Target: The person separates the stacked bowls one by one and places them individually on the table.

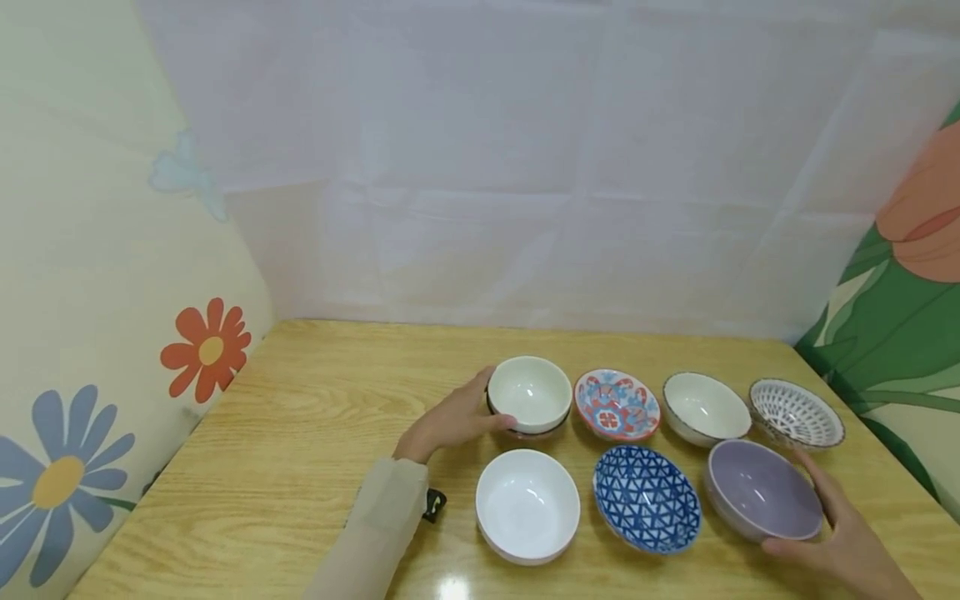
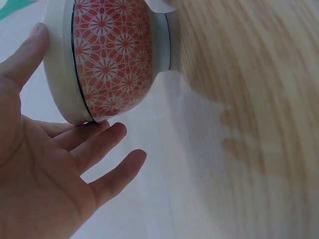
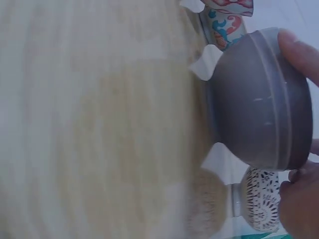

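Note:
My left hand [image 1: 459, 417] holds a cream-rimmed bowl [image 1: 529, 393] at its side. In the left wrist view its thumb lies at the rim and its fingertips touch the red, flower-patterned outside of the bowl [image 2: 112, 55]; the little finger sticks out free. At the right, my right hand [image 1: 843, 527] grips a purple bowl [image 1: 765, 492] with thumb and fingers spread along its rim. The right wrist view shows the plain, glossy outside of this bowl [image 3: 244, 104] from the side; part of the hand lies out of that frame.
Between the hands stand a white bowl [image 1: 527, 504] and a blue patterned bowl [image 1: 647, 500]. Behind are a red-and-blue floral bowl [image 1: 617, 406], a dark-rimmed white bowl [image 1: 705, 408] and a black-and-white patterned bowl [image 1: 797, 414]. A white cloth [image 1: 480, 208] hangs behind the wooden table [image 1: 300, 433].

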`<action>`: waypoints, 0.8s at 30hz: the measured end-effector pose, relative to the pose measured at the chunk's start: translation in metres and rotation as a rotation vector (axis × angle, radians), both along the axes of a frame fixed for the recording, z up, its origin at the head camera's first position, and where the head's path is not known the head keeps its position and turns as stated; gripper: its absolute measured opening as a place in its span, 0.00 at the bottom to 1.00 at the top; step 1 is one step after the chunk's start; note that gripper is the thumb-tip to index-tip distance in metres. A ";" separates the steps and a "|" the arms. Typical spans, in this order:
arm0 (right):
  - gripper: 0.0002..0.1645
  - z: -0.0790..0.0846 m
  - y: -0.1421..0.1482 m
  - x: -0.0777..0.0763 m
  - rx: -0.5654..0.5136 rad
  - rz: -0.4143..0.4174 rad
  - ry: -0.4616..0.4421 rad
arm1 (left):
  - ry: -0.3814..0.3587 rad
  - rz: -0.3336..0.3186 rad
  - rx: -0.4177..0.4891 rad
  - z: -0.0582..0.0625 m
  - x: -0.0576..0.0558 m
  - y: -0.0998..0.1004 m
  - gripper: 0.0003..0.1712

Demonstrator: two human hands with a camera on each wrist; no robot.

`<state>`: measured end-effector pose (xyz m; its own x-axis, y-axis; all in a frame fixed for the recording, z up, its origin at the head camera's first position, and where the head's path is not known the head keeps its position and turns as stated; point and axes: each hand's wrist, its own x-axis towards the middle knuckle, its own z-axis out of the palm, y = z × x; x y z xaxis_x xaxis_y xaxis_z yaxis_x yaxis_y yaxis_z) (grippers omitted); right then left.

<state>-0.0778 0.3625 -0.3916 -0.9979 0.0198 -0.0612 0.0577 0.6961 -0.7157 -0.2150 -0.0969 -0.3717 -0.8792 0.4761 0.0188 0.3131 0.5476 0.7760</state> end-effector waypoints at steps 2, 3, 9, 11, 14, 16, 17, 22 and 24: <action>0.70 0.001 0.000 0.000 0.028 0.027 0.083 | 0.000 0.000 -0.002 0.000 0.000 0.001 0.52; 0.70 0.002 0.000 -0.001 0.034 0.047 0.125 | 0.003 -0.002 -0.003 0.000 -0.001 0.001 0.51; 0.69 0.010 -0.003 -0.010 0.016 0.133 0.256 | 0.011 0.001 -0.010 0.001 -0.002 -0.001 0.51; 0.68 0.014 -0.005 -0.014 0.010 0.139 0.243 | 0.005 0.011 -0.017 0.002 -0.002 -0.001 0.51; 0.68 0.020 -0.008 -0.021 0.013 0.156 0.245 | -0.002 0.017 -0.019 0.002 -0.002 -0.002 0.51; 0.68 0.024 -0.012 -0.024 0.026 0.159 0.247 | -0.003 0.014 -0.014 0.002 -0.002 -0.002 0.51; 0.68 0.026 -0.014 -0.026 0.022 0.165 0.248 | -0.003 0.011 -0.011 0.001 -0.002 -0.002 0.51; 0.66 0.036 -0.027 -0.034 0.054 0.186 0.271 | -0.004 0.000 0.000 0.000 -0.001 -0.001 0.50; 0.66 0.040 -0.032 -0.038 0.063 0.192 0.286 | -0.005 -0.002 0.002 -0.001 -0.001 0.000 0.50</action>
<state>-0.1155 0.3303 -0.3516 -0.9603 -0.1754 0.2170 -0.2756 0.7178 -0.6395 -0.2162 -0.0970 -0.3728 -0.8784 0.4778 0.0155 0.3103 0.5452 0.7787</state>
